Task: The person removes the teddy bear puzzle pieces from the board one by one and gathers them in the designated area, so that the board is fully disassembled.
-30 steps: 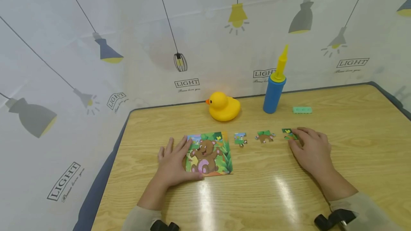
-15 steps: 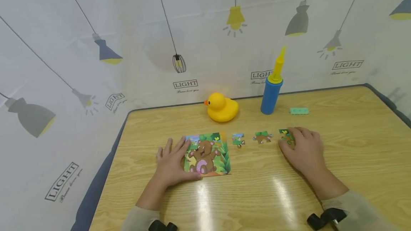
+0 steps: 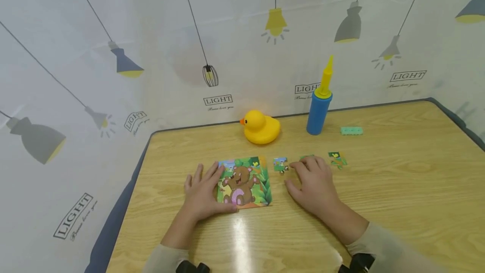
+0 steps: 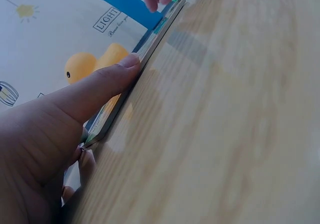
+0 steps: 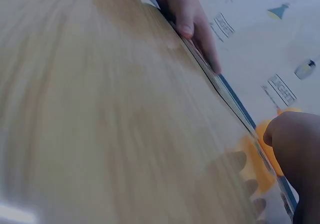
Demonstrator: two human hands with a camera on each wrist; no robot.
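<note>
My left hand (image 3: 202, 195) rests at the left side of a square bear puzzle (image 3: 244, 182), with spread fingers along its left edge and the thumb on its near edge. The left wrist view shows that thumb (image 4: 107, 81) touching the board's edge. My right hand (image 3: 314, 184) is bent over the middle puzzle piece and covers most of it; only a green bit shows. Its fingertips are near the left puzzle piece (image 3: 281, 164), and nothing is visibly held. Another puzzle piece (image 3: 336, 159), with a yellow bird, lies alone to the right.
A yellow rubber duck (image 3: 261, 127) sits behind the puzzle. Right of it stands a blue hand pump (image 3: 318, 115) with a yellow nozzle. A mint-green toy brick (image 3: 351, 131) lies farther right. The wooden table (image 3: 417, 172) meets a lamp-patterned wall cloth (image 3: 170, 24) at the back.
My right hand has left the bird piece and moved left over the middle piece. The bird piece now lies slightly turned. My left hand stays on the puzzle.
</note>
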